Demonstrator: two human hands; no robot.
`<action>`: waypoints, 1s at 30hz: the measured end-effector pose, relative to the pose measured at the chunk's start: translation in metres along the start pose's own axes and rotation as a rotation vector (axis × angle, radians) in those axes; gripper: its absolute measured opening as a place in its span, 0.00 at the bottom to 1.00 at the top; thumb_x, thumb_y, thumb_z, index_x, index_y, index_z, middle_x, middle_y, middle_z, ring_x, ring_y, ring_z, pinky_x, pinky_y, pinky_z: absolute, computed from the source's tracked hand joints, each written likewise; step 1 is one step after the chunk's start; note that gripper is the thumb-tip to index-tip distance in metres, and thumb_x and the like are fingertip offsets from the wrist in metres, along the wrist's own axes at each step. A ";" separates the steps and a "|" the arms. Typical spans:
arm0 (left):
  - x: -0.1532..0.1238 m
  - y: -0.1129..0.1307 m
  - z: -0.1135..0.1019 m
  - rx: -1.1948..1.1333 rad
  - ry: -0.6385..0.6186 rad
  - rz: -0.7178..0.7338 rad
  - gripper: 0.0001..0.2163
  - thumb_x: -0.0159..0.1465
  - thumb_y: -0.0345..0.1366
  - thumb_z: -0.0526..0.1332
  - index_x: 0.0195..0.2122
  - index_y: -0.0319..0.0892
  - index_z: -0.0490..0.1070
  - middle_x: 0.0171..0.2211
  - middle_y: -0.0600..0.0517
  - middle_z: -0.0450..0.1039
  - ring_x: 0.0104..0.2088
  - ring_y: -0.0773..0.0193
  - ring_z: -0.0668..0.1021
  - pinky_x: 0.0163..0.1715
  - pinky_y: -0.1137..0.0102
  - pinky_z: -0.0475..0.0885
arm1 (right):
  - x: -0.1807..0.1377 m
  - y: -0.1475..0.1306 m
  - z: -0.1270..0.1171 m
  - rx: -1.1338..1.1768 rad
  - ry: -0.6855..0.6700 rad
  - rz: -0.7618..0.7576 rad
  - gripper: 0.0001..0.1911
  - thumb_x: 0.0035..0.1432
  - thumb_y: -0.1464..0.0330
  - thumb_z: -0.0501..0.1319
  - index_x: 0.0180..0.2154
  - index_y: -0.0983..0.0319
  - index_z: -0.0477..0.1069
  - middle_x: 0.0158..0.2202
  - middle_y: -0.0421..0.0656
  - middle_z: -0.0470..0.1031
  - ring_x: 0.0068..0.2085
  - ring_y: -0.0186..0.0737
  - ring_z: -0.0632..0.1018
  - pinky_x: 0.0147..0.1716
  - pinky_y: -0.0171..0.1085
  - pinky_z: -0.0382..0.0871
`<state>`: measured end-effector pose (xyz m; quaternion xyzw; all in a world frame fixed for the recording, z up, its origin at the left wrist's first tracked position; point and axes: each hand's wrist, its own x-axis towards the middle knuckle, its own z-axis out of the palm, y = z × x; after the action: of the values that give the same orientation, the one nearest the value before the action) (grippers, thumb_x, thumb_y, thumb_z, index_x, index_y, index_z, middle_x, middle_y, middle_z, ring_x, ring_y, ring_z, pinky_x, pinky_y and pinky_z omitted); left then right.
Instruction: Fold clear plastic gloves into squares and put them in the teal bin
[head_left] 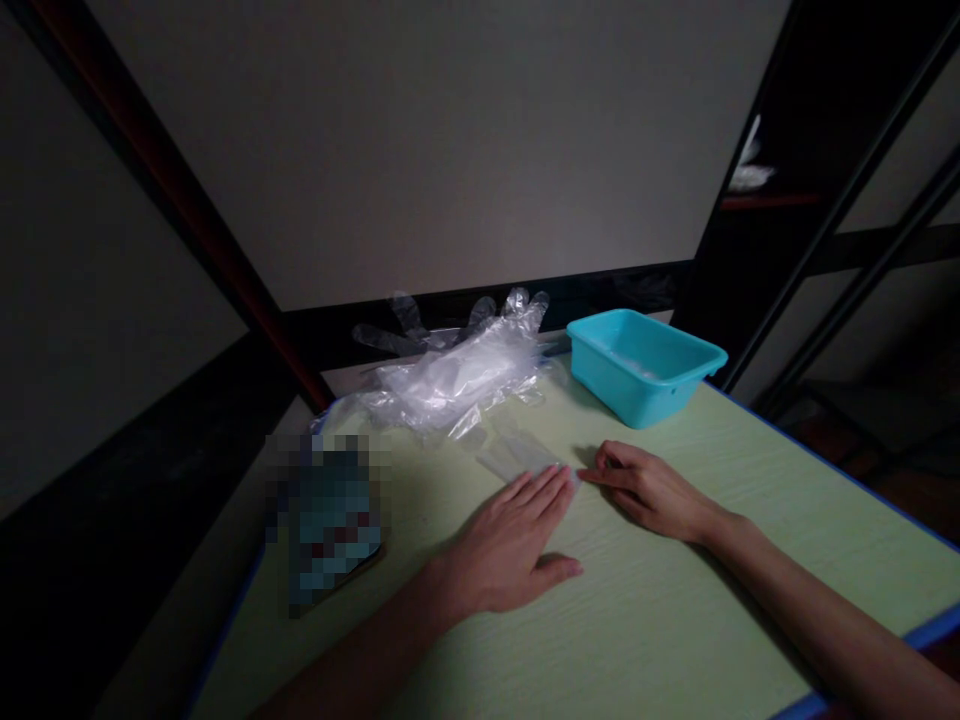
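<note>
Green table (pixel 645 620): left hand (pixel 506 555) lies spread on plastic film (pixel 517 453); right hand (pixel 649 492), grip unclear, meets its edge. Film seems mostly flattened; gloves (pixel 465 372) near far edge look unflattened.

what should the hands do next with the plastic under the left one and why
Probably pinch the edge of the clear plastic with the right hand: the left hand lies flat over part of it, seemingly steadying it, and the right index fingertip points at that edge.
</note>
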<state>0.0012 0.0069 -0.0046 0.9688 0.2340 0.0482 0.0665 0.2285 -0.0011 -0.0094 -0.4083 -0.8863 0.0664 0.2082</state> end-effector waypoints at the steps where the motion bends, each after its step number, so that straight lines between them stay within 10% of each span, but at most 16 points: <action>1: 0.000 0.000 0.000 0.002 -0.003 0.001 0.31 0.60 0.49 0.48 0.60 0.37 0.40 0.61 0.46 0.40 0.60 0.61 0.44 0.57 0.65 0.42 | -0.001 0.000 0.000 -0.006 0.005 -0.005 0.19 0.54 0.76 0.49 0.46 0.61 0.68 0.32 0.46 0.65 0.34 0.39 0.67 0.34 0.38 0.64; 30: 0.000 0.000 0.003 0.048 0.002 0.001 0.29 0.62 0.52 0.42 0.58 0.36 0.46 0.60 0.45 0.43 0.60 0.61 0.45 0.57 0.66 0.42 | 0.004 -0.029 -0.002 0.186 -0.141 -0.208 0.17 0.53 0.78 0.49 0.42 0.63 0.70 0.30 0.43 0.61 0.33 0.36 0.64 0.32 0.35 0.60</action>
<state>0.0021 0.0067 -0.0076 0.9702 0.2347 0.0434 0.0430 0.2067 -0.0169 0.0017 -0.2877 -0.9261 0.1549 0.1884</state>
